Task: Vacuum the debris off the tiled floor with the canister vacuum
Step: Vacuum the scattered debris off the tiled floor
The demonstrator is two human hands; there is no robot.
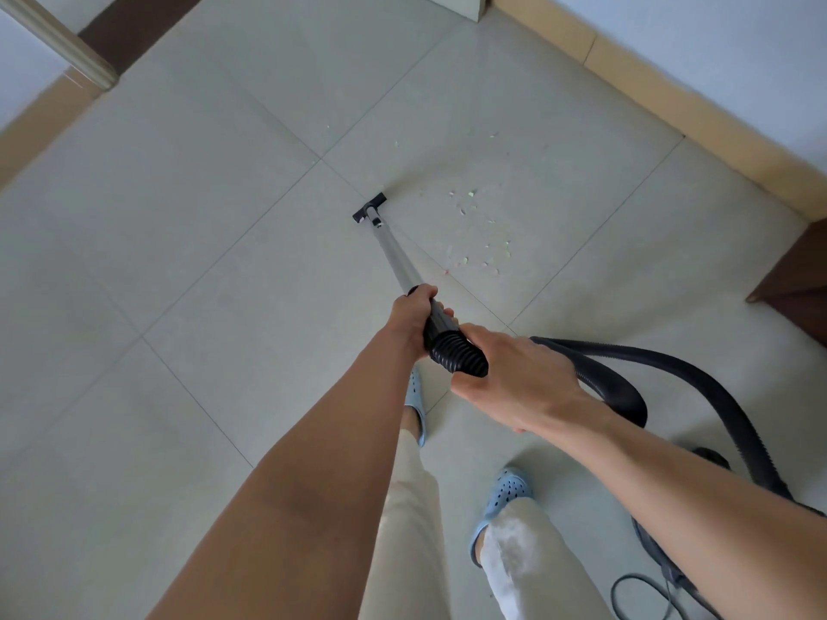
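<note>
My left hand [414,313] grips the black upper end of the vacuum's metal wand [394,255]. My right hand [514,378] holds the ribbed black hose [458,353] just behind it. The wand slants down to a small black floor nozzle [370,208] resting on the pale tiled floor [201,261]. Small green and pink paper scraps [479,234] lie scattered to the right of the nozzle, apart from it. The hose loops right and down to the dark canister [662,552], mostly hidden behind my right forearm.
A tan baseboard [671,96] runs along the right wall. Dark wooden furniture [801,279] stands at the right edge. A door frame [67,51] is at the top left. A black power cord [644,592] curls by my feet in blue clogs [505,494].
</note>
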